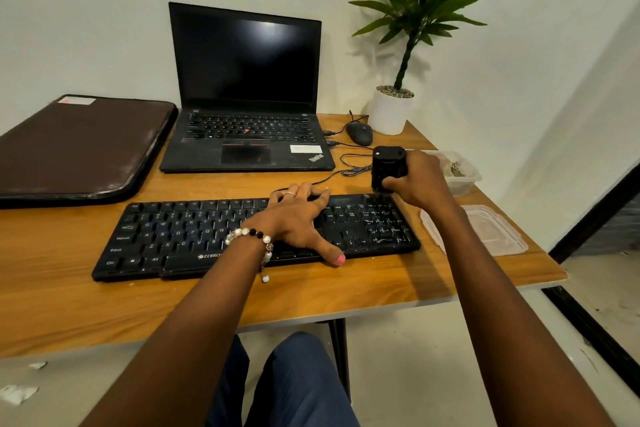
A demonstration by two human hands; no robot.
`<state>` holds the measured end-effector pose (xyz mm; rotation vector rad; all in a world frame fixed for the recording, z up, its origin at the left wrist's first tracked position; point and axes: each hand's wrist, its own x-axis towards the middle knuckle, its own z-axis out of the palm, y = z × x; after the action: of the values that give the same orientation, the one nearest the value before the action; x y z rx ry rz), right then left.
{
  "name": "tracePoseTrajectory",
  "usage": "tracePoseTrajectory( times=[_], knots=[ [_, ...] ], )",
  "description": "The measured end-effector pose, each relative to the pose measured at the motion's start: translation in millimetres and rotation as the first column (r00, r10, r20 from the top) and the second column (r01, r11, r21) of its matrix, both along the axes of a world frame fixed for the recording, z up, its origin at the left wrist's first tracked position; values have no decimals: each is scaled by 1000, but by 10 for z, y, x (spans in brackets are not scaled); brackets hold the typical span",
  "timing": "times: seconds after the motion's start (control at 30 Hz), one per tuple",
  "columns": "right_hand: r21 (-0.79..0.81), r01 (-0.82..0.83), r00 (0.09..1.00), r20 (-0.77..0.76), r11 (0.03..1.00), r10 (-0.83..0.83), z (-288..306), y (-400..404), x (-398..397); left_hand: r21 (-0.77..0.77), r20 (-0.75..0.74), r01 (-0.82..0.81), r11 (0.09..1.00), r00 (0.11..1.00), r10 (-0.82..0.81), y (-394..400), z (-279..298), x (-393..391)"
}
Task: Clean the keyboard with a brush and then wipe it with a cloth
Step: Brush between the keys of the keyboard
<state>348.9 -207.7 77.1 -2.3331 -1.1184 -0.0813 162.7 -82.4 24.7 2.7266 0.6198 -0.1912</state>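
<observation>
A black keyboard (166, 239) lies across the wooden table (311, 291) in front of me. My left hand (298, 218) lies spread over its middle, fingers over the far edge and thumb at the near edge. My right hand (417, 180) grips a black cylindrical brush (386, 163) standing upright on the keyboard's far right corner, above the number pad. The bristles are hidden. I see no cloth clearly; something pale lies in the clear plastic box (465, 180).
An open black laptop (247, 135) stands behind the keyboard, a brown sleeve (79, 146) to its left. A black mouse (359, 133), its cable and a white plant pot (389, 113) sit at the back right. A clear lid (491, 232) lies near the table's right edge.
</observation>
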Motion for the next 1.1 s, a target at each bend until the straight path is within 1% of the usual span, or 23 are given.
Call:
tracePoseTrajectory(
  times=[0.1, 0.13, 0.17, 0.23, 0.3, 0.33, 0.4, 0.43, 0.47, 0.57, 0.7, 0.83, 0.87, 1.0, 1.1],
  knots=[
    [81, -28, 983, -181, 996, 43, -27, -26, -16, -16, 0, -8, 1000, 1000, 8, 12, -9, 3],
    [73, -22, 980, -197, 997, 36, -48, -43, 0, -20, -2, -10, 1000, 1000, 10, 12, -13, 3],
    [51, -4, 985, -171, 999, 13, -63, -55, 24, -21, -3, -10, 1000, 1000, 10, 10, -11, 4],
    [-2, 37, 998, -45, 999, -37, -60, -68, 57, -18, -3, -10, 1000, 1000, 10, -1, -8, 2],
    [15, 54, 998, 28, 998, -54, -47, -53, 67, -15, 1, -10, 1000, 1000, 10, -18, -5, -1],
    [57, 66, 998, 5, 996, -66, -49, -36, 62, -14, 2, -8, 1000, 1000, 8, -24, -3, -1],
    [167, 115, 986, -138, 979, -92, -61, 6, 28, -17, 4, -9, 1000, 1000, 9, -20, 2, -2],
    [205, 151, 975, -195, 967, -111, -83, 35, 16, -19, 4, -10, 1000, 1000, 10, -17, 1, -3],
    [212, 181, 967, -219, 960, -134, -105, 62, -2, -20, 5, -10, 1000, 1000, 10, -17, 0, -5],
    [179, 197, 968, -189, 964, -163, -169, 114, -70, -18, 8, -9, 1000, 1000, 10, -16, 3, -7],
    [41, 161, 985, -63, 986, -159, -156, 95, -85, -9, 7, -14, 1000, 1000, 14, -20, -7, -3],
    [-55, 168, 985, -37, 984, -170, -42, 63, 49, 4, 13, -17, 1000, 1000, 16, -44, -2, -2],
    [-40, 183, 982, -38, 982, -184, -15, 60, 61, 7, 14, -19, 1000, 1000, 19, -49, 8, -5],
    [126, 215, 976, -74, 968, -207, -47, 79, 48, -6, 16, -20, 1000, 1000, 20, -45, 17, -6],
    [132, 213, 975, -93, 968, -202, -179, 87, 44, -6, 15, -16, 1000, 1000, 16, -57, 31, -11]
  ],
)
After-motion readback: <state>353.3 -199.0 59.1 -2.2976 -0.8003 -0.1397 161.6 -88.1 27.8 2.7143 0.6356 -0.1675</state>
